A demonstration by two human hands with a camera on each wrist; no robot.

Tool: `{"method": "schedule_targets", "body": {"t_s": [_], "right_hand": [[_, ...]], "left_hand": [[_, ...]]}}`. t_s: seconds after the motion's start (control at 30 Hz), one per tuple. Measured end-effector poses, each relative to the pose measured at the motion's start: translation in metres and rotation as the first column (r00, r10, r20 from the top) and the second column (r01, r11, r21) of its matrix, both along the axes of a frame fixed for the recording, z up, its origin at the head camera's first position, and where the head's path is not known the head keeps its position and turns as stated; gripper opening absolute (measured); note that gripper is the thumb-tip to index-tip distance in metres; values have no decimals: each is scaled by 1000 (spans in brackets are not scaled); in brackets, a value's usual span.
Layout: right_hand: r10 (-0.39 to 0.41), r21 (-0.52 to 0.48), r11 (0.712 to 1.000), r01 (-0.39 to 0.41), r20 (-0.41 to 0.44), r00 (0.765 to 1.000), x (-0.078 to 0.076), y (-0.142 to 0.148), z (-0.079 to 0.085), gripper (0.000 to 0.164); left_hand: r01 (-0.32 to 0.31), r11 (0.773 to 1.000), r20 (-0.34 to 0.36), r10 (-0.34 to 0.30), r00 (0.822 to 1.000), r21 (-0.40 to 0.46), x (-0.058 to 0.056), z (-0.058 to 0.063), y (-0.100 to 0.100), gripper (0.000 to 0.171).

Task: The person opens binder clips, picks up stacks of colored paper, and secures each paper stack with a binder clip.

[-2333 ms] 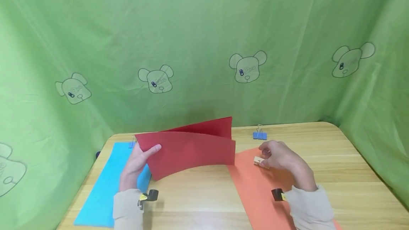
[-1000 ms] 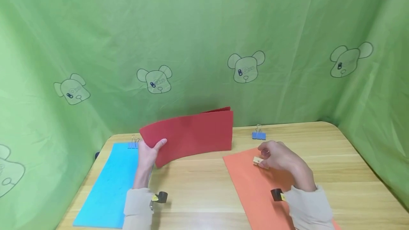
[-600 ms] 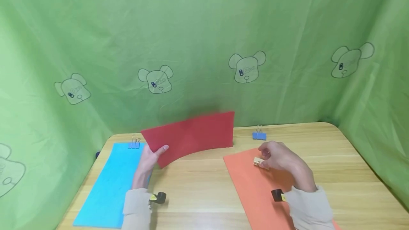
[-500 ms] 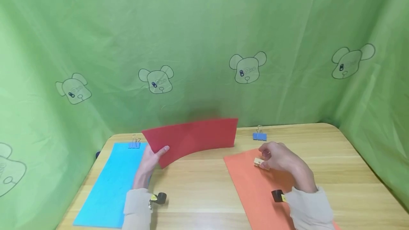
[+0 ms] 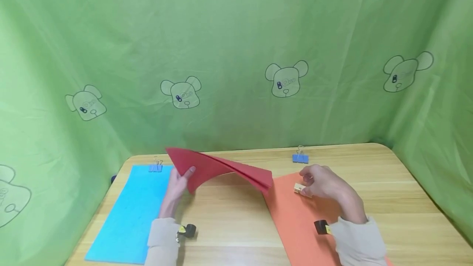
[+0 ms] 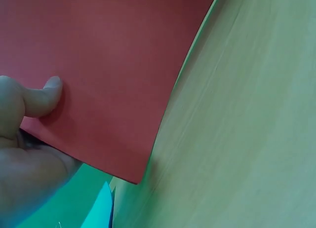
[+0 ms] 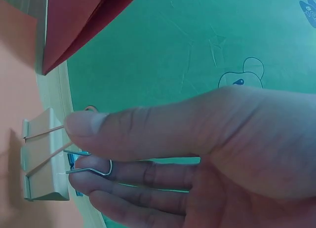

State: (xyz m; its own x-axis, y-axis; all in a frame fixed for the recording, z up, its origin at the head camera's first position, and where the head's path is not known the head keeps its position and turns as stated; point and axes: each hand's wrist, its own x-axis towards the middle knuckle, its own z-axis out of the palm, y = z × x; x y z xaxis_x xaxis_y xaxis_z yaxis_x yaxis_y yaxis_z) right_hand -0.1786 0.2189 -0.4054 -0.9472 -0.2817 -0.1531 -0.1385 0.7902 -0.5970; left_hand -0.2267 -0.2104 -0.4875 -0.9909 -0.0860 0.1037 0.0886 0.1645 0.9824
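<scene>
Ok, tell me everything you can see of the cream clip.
The cream clip is a binder clip: smooth, metal-looking wedge body, thin wire handles laid back over it. The right grip pinches it by the handles, its mouth facing away from the grip. It is held over the orange sheet, near the far end; I can't tell whether it touches.

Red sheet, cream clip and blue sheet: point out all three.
Red sheet (image 6: pixel 111 80): left wrist view, on its broad face.
Cream clip (image 7: pixel 47 146): right wrist view, on its body.
Blue sheet (image 5: pixel 129 214): head view, mid-surface.
</scene>
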Motion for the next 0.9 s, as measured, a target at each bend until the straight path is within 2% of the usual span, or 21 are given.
{"method": "schedule_targets", "body": {"t_s": [0.17,0.37,0.63,0.73,0.9], "right_hand": [[19,6,1000,-19,-7,1000,1,0,0,52],[28,-1,1000,-28,-26,999,2,1,-1,45],[17,-37,999,-18,-28,999,0,3,-3,41],[7,-35,999,-9,-38,999,0,2,-3,39],[-13,-26,1000,12,-48,999,-1,1,-3,43]], "left_hand": [[-36,999,38,37,999,-22,1,1,-1,22],[-18,1000,45,19,999,-16,1,2,-2,23],[-18,1000,84,17,996,12,-1,-4,-3,28],[-16,1000,80,15,997,10,-3,-7,-2,30],[-45,999,49,46,998,-25,-3,-10,-1,24]]}}
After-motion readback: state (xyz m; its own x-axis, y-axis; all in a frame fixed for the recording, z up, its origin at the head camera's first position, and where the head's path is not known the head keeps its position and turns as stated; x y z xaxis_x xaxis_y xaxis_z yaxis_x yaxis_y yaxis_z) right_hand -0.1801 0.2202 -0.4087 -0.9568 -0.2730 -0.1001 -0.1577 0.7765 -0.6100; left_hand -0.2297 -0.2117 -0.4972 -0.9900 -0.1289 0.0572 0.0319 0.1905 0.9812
